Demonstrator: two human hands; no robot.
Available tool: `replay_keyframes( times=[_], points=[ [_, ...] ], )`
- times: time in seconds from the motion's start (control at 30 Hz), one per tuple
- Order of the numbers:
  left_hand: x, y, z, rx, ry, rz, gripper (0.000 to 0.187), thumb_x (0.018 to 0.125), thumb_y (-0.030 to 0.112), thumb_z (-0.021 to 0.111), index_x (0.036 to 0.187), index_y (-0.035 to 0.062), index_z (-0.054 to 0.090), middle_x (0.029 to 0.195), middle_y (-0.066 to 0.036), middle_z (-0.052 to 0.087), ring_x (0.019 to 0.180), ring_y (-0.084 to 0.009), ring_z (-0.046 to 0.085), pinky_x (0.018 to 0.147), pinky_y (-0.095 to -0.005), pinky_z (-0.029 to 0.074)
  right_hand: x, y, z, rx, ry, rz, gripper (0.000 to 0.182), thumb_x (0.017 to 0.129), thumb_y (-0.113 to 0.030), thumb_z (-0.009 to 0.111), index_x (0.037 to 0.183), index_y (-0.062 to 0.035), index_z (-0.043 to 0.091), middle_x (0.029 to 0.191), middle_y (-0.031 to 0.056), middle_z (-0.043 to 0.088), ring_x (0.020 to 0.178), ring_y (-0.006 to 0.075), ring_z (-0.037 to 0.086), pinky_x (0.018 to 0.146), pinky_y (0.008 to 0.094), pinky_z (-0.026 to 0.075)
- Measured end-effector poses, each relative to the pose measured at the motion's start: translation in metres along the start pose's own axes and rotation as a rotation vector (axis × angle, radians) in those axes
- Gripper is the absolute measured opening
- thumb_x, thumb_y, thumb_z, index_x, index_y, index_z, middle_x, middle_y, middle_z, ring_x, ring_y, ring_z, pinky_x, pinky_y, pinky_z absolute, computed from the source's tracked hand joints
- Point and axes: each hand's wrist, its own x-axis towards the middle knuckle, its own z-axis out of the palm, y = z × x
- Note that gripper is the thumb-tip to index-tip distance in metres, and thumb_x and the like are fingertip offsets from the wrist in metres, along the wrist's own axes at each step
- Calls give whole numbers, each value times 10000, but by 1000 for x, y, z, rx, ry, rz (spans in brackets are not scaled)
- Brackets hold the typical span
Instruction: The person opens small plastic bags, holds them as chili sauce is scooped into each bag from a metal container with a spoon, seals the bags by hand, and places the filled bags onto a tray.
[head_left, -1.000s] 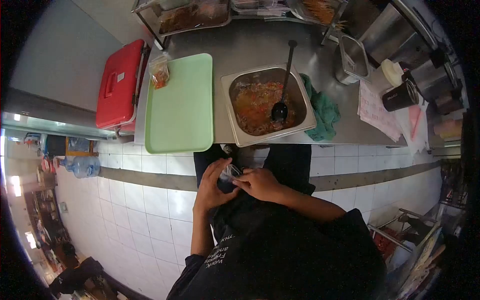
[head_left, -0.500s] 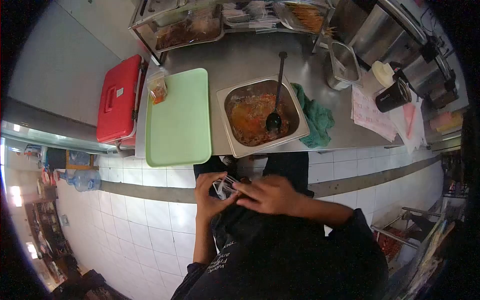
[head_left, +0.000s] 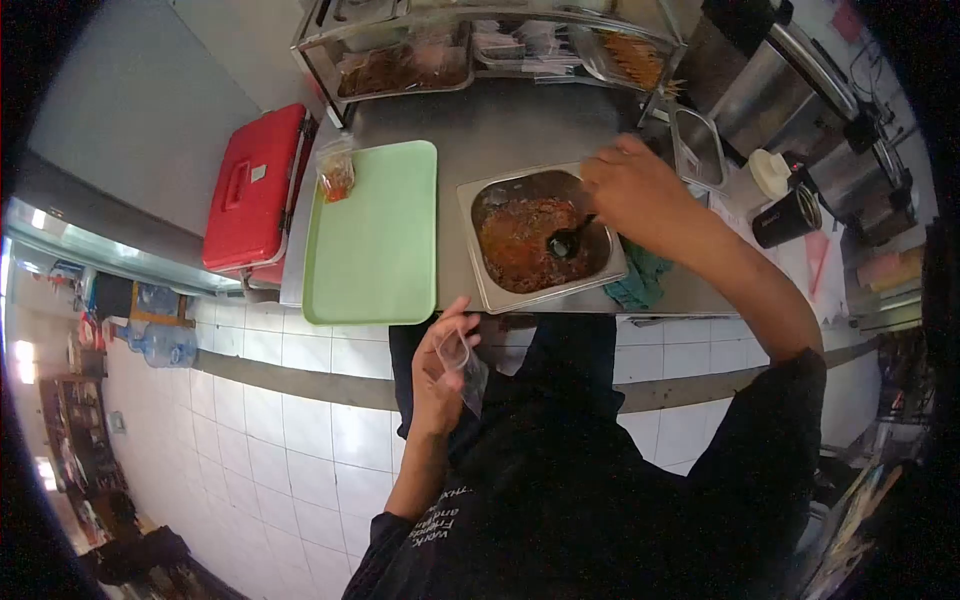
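My left hand holds a small clear plastic bag, its mouth spread, below the counter's front edge. Over the right side of a steel pan is my right hand, fingers closed at the handle of a black ladle. The ladle's bowl rests in the reddish-brown sauce. Left of the pan lies a light green tray, with a filled clear bag at its upper left corner.
A red cooler box stands at the left. Beside the pan is a green cloth. A steel container and a black cup are on the right. A rack with trays spans the back.
My right hand has left the small bag and moved up and right to the ladle's handle. The bag is now open in my left hand.
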Motion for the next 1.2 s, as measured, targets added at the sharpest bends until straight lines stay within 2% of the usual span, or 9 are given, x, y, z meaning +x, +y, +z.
replay_keyframes(
  times=[0.03,0.13,0.17,0.27,0.33,0.43,0.7,0.93,1.2],
  points=[
    [2,4,10,-71,15,-57,857,734,575,821,1340,40,536,1504,-154,413,1336,-281,462,1100,-433,386,-5,-2,-6,8,-130,49,115,771,-126,651,777,-97,762,1061,87,640,1123,234,548,933,399,412],
    [7,0,21,-309,62,-206,861,749,583,807,1364,58,510,1484,-110,421,1301,-276,475,1095,-440,396,-31,-12,-26,-86,78,-11,126,791,-145,638,796,-99,756,1017,72,651,1079,218,561,928,385,404],
    [9,-1,23,-278,84,-238,871,767,634,739,1390,78,492,1381,-84,523,1304,-311,475,1127,-485,362,-36,-15,-25,-62,81,-46,130,797,-153,634,812,-103,753,1007,63,648,1065,212,560,916,377,404],
    [16,5,30,-333,90,-270,865,776,617,737,1396,67,488,1380,-70,529,1261,-300,515,1127,-484,367,-47,-25,-21,-11,64,-144,140,810,-174,624,852,-114,744,979,36,635,1024,198,554,885,358,400],
    [21,13,35,-426,69,-258,838,778,578,773,1372,57,496,1353,-50,502,1222,-256,519,1108,-441,388,-42,-35,-18,-7,22,-203,142,812,-184,624,871,-122,737,962,19,622,1000,192,547,867,351,396],
    [24,24,34,-465,42,-274,817,787,544,792,1365,49,496,1318,-45,499,1208,-226,520,1091,-412,411,-22,-46,9,77,221,-281,151,803,-176,625,897,-126,731,944,11,607,993,192,542,846,347,396],
    [30,23,33,-360,70,-232,858,789,553,790,1385,29,465,1302,-69,507,1198,-220,539,1067,-402,447,0,-20,15,-122,152,21,224,803,-148,617,991,-94,726,1002,40,623,1031,218,541,877,355,412],
    [31,30,35,-316,59,-256,887,794,583,768,1401,22,447,1345,-110,483,1200,-228,538,1063,-387,442,-14,-34,25,183,127,-149,277,841,-163,621,1095,-108,719,1035,29,630,1066,215,547,920,389,419],
    [29,27,31,-310,42,-242,867,818,559,747,1419,16,436,1359,-109,471,1220,-225,521,1075,-388,421,-18,-42,33,635,9,-18,236,906,-169,623,1110,-108,724,983,49,643,1016,223,587,912,402,432]
  ],
)
